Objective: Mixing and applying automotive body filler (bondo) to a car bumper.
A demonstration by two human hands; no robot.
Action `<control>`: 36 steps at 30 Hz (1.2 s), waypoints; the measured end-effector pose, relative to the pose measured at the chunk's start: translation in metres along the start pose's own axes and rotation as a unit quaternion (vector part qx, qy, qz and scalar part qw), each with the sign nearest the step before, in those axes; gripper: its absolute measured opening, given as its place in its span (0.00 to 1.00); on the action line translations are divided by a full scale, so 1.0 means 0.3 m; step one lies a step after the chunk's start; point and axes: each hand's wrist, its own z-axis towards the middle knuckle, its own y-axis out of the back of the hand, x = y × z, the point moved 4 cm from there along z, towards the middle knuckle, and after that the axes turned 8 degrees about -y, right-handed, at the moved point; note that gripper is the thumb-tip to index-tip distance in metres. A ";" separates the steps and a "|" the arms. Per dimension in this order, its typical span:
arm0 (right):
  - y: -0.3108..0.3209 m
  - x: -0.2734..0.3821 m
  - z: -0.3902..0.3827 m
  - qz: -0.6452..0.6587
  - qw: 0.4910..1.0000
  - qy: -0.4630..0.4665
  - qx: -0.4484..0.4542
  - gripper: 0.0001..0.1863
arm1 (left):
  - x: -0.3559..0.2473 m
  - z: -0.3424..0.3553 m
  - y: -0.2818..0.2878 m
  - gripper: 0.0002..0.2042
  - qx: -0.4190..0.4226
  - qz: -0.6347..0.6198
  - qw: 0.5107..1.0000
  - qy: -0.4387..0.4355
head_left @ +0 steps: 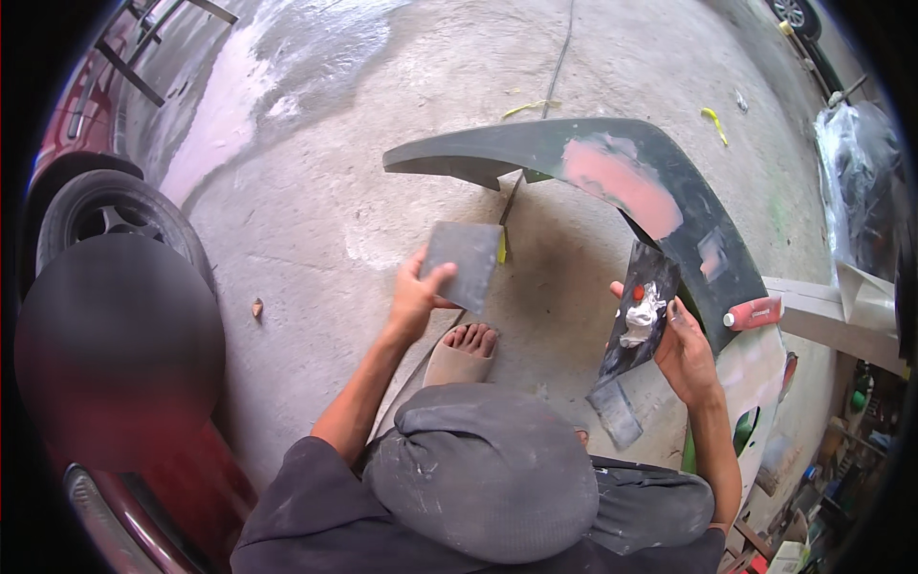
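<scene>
My left hand [421, 292] grips a square grey plate [461, 263] with a bit of yellow at its right edge. My right hand [684, 344] holds a dark, smudged board [622, 349] bearing white paste [641, 320] and a red dab [638, 292]. Behind them a curved dark-grey panel [717, 239] with a pink patch [622, 182] arches above the floor. A pink-red tube [753, 313] lies on its right part. Below my board a small grey flat piece [615, 413] shows.
Concrete floor [316, 124] with a dark cable [559, 62] and yellow scraps [710, 120] surrounds me. A wheel [124, 201] and red bodywork [191, 478] are at left. A pale beam [813, 325], plastic sheeting [851, 182] and clutter [851, 440] stand at right. My sandalled foot [459, 359] is below.
</scene>
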 end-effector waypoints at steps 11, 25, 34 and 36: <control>-0.038 -0.015 0.009 -0.037 0.999 -0.033 0.006 0.18 | -0.234 0.117 0.194 0.19 -0.034 0.067 0.993 -0.092; -0.025 -0.009 -0.002 -0.057 0.998 -0.022 -0.018 0.18 | -0.251 0.361 0.197 0.19 -0.069 0.040 0.992 -0.096; -0.015 0.003 0.003 -0.050 0.998 -0.017 -0.033 0.19 | -0.301 0.338 0.112 0.18 -0.082 0.212 0.942 -0.247; 0.041 -0.016 0.000 -0.038 0.998 -0.019 -0.050 0.19 | -0.342 0.309 0.006 0.18 -0.072 0.246 0.947 -0.195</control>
